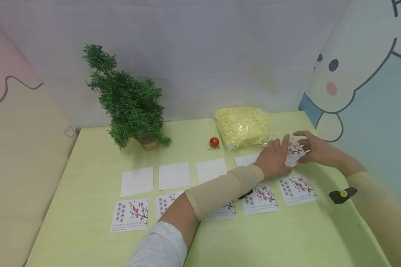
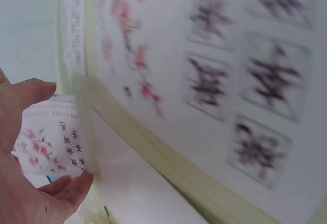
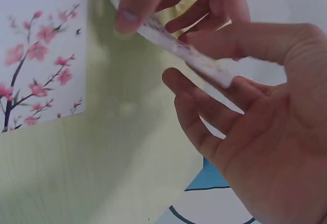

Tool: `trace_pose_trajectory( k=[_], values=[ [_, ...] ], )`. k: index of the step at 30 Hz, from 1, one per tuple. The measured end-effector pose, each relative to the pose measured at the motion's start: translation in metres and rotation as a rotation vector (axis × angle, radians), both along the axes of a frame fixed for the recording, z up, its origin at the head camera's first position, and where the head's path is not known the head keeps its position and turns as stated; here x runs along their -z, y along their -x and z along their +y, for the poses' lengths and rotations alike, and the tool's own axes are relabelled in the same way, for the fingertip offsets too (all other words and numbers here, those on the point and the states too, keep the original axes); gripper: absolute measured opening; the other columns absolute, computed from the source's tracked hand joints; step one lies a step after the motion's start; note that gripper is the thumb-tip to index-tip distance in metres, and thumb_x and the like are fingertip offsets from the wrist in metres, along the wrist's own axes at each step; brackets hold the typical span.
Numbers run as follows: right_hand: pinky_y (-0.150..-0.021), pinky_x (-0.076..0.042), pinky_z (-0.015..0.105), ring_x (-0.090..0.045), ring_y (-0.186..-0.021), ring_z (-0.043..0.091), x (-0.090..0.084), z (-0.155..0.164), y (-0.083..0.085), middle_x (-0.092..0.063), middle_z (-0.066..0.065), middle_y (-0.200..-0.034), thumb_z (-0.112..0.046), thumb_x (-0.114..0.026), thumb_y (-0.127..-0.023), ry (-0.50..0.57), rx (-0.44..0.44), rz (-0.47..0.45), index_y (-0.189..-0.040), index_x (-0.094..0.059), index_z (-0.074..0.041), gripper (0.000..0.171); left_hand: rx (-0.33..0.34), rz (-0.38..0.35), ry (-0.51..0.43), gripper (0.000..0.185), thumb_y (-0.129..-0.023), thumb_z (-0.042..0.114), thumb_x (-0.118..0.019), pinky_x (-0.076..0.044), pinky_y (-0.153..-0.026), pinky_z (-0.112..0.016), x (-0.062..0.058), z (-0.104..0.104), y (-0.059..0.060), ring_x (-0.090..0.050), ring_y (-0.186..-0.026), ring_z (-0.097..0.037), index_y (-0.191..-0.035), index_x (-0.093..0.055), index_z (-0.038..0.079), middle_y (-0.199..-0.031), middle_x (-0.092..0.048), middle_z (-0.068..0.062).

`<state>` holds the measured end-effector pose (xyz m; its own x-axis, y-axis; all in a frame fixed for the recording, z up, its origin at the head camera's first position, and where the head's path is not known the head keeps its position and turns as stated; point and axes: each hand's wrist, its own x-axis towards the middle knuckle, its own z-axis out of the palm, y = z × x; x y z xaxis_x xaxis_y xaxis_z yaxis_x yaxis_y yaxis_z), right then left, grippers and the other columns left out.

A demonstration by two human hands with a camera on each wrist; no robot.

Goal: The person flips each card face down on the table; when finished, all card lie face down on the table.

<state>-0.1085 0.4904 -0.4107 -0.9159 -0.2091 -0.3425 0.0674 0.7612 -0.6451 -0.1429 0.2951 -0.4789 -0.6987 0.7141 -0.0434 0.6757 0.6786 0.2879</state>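
Since five printed cards (image 1: pixel 130 215) lie near and four white cards (image 1: pixel 175 176) far on the tabletop (image 1: pixel 240 241), we'd judge the layout nearly done, one held card (image 1: pixel 294 150) left, pinched at far right between left hand (image 1: pixel 273 160) and right hand (image 1: pixel 322 150) fingers.

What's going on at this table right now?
A person's left hand and right hand both pinch one blossom-printed card, just past the right end of a row of blank-looking white cards. Nearer the person lies a row of printed cards. Farther back are a red ornament ball, a clear bag of yellow shredded filler and an artificial pine tree.
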Motion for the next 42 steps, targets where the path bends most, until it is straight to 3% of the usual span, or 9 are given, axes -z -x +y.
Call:
trace_pose_trajectory(
  k=[7, 10, 14, 16, 22, 26, 32, 37, 42],
  values=[
    [-0.112, -0.047, 0.060, -0.040, -0.156, 0.057, -0.016, 0.006, -0.014, -0.038, 0.031, -0.172, -0.024, -0.066, -0.108, 0.024, -0.024, -0.091, -0.171, -0.032, -0.001, 0.075, -0.143, -0.273, -0.336, 0.122, -0.087, 0.050, -0.093, -0.052, -0.101, -0.019, -0.011, 0.000, 0.002, -0.057, -0.124, -0.011, -0.172, -0.011, 0.021, -0.147, -0.050, -0.004],
    [-0.108, -0.052, 0.054, -0.040, -0.154, 0.060, -0.011, 0.007, -0.019, -0.035, 0.033, -0.173, -0.018, -0.072, -0.104, 0.053, -0.050, -0.103, -0.172, -0.031, -0.004, 0.080, -0.142, -0.359, -0.460, 0.126, -0.083, 0.041, -0.098, -0.055, -0.095, -0.020, -0.015, -0.005, 0.001, -0.064, -0.113, -0.010, -0.173, -0.011, 0.028, -0.146, -0.051, -0.004],
    [-0.092, -0.058, 0.040, -0.062, -0.132, 0.055, 0.008, -0.002, -0.019, -0.033, 0.037, -0.170, -0.011, -0.083, -0.096, 0.081, -0.074, -0.060, -0.176, -0.021, -0.008, 0.101, -0.134, -0.405, -0.482, 0.122, -0.085, 0.042, -0.097, -0.056, -0.087, -0.019, -0.016, -0.008, 0.000, -0.067, -0.103, -0.009, -0.174, -0.013, 0.033, -0.150, -0.050, -0.004],
    [-0.091, -0.057, 0.043, -0.067, -0.124, 0.047, 0.016, -0.007, -0.019, -0.034, 0.035, -0.169, -0.014, -0.087, -0.093, 0.085, -0.065, -0.021, -0.176, -0.023, -0.011, 0.104, -0.151, -0.407, -0.466, 0.117, -0.087, 0.045, -0.095, -0.056, -0.093, -0.020, -0.014, -0.009, 0.000, -0.068, -0.111, -0.010, -0.173, -0.018, 0.029, -0.157, -0.048, -0.002],
    [-0.086, -0.057, 0.032, -0.074, -0.109, 0.032, 0.028, -0.010, -0.021, -0.035, 0.026, -0.174, -0.015, -0.088, -0.094, 0.103, -0.052, 0.064, -0.153, -0.050, -0.011, 0.071, -0.163, -0.425, -0.460, 0.111, -0.089, 0.051, -0.092, -0.050, -0.110, -0.021, -0.010, -0.017, -0.001, -0.063, -0.136, -0.013, -0.170, -0.025, 0.017, -0.168, -0.046, -0.001],
    [-0.082, -0.055, 0.027, -0.074, -0.096, 0.026, 0.031, -0.007, -0.022, -0.036, 0.027, -0.173, -0.013, -0.091, -0.091, 0.142, -0.051, 0.061, -0.144, -0.052, -0.010, 0.066, -0.134, -0.398, -0.410, 0.114, -0.088, 0.058, -0.090, -0.046, -0.114, -0.018, -0.010, -0.020, -0.003, -0.058, -0.141, -0.009, -0.171, -0.026, 0.014, -0.168, -0.046, -0.001],
    [-0.092, -0.055, 0.043, -0.052, -0.126, 0.021, 0.035, -0.003, -0.018, -0.051, 0.021, -0.157, -0.008, -0.097, -0.080, 0.021, -0.095, 0.173, -0.129, -0.057, -0.010, 0.063, -0.051, -0.187, -0.249, 0.096, -0.089, 0.071, -0.082, -0.038, -0.124, -0.024, -0.010, -0.023, -0.002, -0.047, -0.149, -0.013, -0.164, -0.048, 0.020, -0.167, -0.044, -0.003],
    [-0.100, -0.050, 0.058, -0.050, -0.134, 0.036, 0.036, -0.003, -0.014, -0.059, 0.020, -0.147, 0.001, -0.097, -0.072, -0.046, -0.142, 0.218, -0.123, -0.063, -0.010, 0.062, 0.073, -0.021, -0.062, 0.066, -0.100, 0.069, -0.067, -0.024, -0.134, -0.032, -0.004, -0.025, 0.001, -0.033, -0.160, -0.018, -0.154, -0.062, 0.032, -0.173, -0.037, -0.005],
    [-0.113, -0.038, 0.070, -0.051, -0.139, 0.051, 0.038, -0.004, -0.013, -0.063, 0.024, -0.144, 0.000, -0.098, -0.068, -0.089, -0.183, 0.245, -0.116, -0.068, -0.009, 0.058, 0.159, 0.043, 0.075, 0.063, -0.103, 0.070, -0.059, -0.021, -0.136, -0.034, 0.003, -0.027, 0.003, -0.030, -0.162, -0.020, -0.156, -0.062, 0.036, -0.174, -0.037, -0.005]
  ],
)
